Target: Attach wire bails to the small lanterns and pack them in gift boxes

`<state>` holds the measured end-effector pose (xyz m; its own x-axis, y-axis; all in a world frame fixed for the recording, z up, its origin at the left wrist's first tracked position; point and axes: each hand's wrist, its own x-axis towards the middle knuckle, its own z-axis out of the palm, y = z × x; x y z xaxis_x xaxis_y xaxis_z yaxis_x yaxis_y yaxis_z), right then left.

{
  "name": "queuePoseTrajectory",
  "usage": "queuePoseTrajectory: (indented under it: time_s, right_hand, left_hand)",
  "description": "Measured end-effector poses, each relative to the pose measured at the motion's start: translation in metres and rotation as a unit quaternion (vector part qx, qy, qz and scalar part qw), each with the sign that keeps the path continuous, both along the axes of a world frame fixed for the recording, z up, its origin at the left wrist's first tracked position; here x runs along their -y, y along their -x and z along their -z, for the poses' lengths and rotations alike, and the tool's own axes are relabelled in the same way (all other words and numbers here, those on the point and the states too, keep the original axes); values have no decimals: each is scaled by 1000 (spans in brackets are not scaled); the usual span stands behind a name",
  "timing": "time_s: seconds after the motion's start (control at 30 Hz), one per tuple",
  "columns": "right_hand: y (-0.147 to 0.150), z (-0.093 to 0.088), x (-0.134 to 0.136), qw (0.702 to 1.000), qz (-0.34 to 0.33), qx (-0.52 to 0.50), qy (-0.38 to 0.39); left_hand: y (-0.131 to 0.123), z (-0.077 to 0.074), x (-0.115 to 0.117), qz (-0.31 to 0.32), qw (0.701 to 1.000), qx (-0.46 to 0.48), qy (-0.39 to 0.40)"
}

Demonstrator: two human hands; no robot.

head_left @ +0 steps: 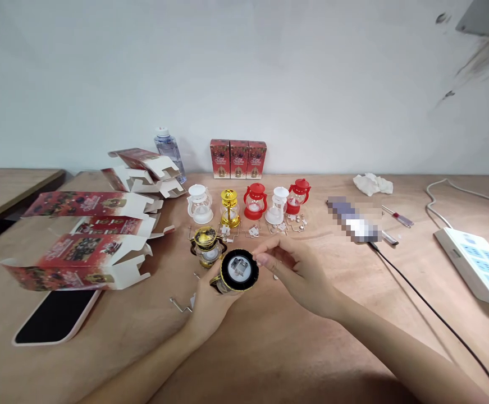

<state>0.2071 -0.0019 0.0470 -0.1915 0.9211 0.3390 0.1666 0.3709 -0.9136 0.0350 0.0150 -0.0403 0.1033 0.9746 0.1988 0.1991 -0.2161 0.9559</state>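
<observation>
My left hand (209,306) is wrapped round a small black-and-gold lantern (240,269), tipped so its underside faces me. In its black base is a round white recess with metal pieces inside. My right hand (301,276) has thumb and index finger pinched together at the base's right edge; whatever is between the fingertips is too small to make out. Just behind stands another black-and-gold lantern (207,247). Beyond it are a gold lantern (229,209), white lanterns (200,205) and red lanterns (255,202), with small metal parts before them. A bent wire handle (180,306) lies beside my left hand.
Opened printed boxes (88,241) and a phone (54,317) lie left, near a water bottle (168,151). Three red boxes (238,160) stand by the wall. Right are a crumpled tissue (373,184), a screwdriver (399,216), a black cable (425,303) and a power strip (474,264).
</observation>
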Motion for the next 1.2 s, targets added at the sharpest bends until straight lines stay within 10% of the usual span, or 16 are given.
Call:
queuePoseTrajectory:
  time_s: [0.2, 0.6, 1.2]
  right_hand:
    - [4, -1, -2, 991, 9, -82, 101]
    - [2, -7, 7, 999, 16, -22, 43]
    - [9, -9, 23, 958, 51, 190, -211]
  left_hand:
    - [1, 14, 0, -3, 1000, -11, -4]
    - [0, 0, 1, 18, 1000, 5, 9]
    - [7, -10, 9, -37, 990, -30, -132]
